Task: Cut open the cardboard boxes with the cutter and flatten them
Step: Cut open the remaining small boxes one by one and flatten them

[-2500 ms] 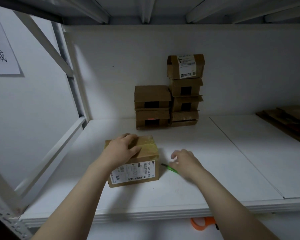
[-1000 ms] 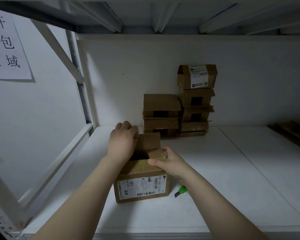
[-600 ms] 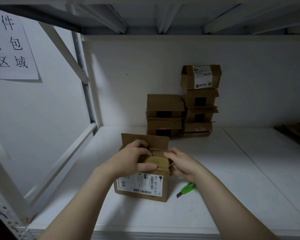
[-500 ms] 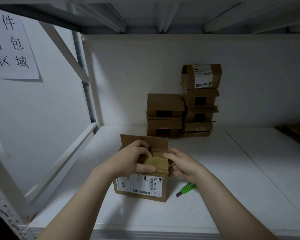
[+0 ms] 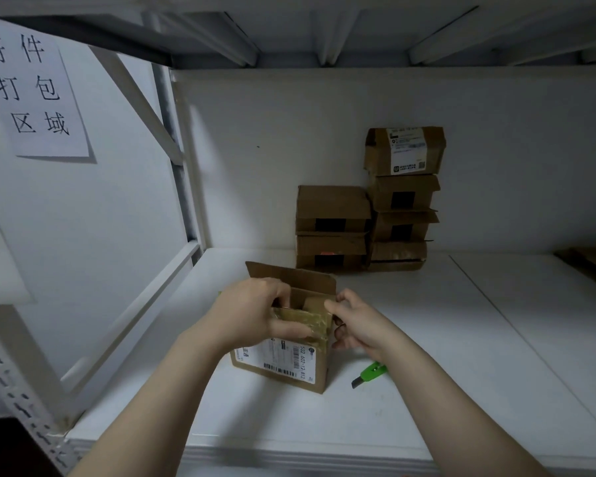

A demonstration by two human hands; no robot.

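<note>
Head view: the open cardboard box (image 5: 283, 359) stands on the white shelf board (image 5: 427, 390) directly between the two hands, its labelled long side facing the person and running left to right, a little skewed so its right corner comes nearest. Its far flap (image 5: 289, 273) stands upright. The left hand (image 5: 255, 311) grips the taped near flap (image 5: 303, 320), thumb along the outside and fingers curled over the edge into the opening. The right hand (image 5: 355, 321) is curled round the box's right top corner, thumb on the rim and fingers against the side wall.

The green cutter (image 5: 370, 372) lies just right of the box, apart from it, partly under the right wrist; its long axis runs diagonally, dark tip pointing toward the box's near right corner. I judge the top is open and the bottom seam uncut, so the right hand, much the nearer, would take the cutter while the left turns the box over. Behind the box, well apart, stacked cardboard boxes (image 5: 334, 228) wait.
</note>
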